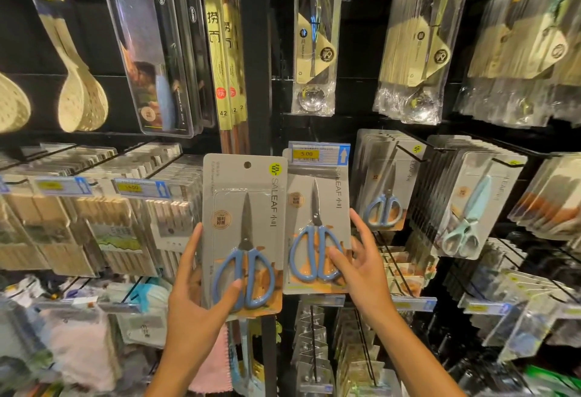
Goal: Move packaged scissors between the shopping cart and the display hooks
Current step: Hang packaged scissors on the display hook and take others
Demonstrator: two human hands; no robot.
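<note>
Holding a grey scissors pack (243,233) with blue handles upright before the rack, the left hand (196,296) gripped it. The right hand (361,267) pinched a matching hanging pack (316,223) beside it.

We note the price tag (318,154) covering the hung scissors pack's (317,233) hook hole, small print on the held scissors pack (243,233) unreadable, bottom-left goods (63,333) blurred, both forearms cut by the lower edge.
</note>
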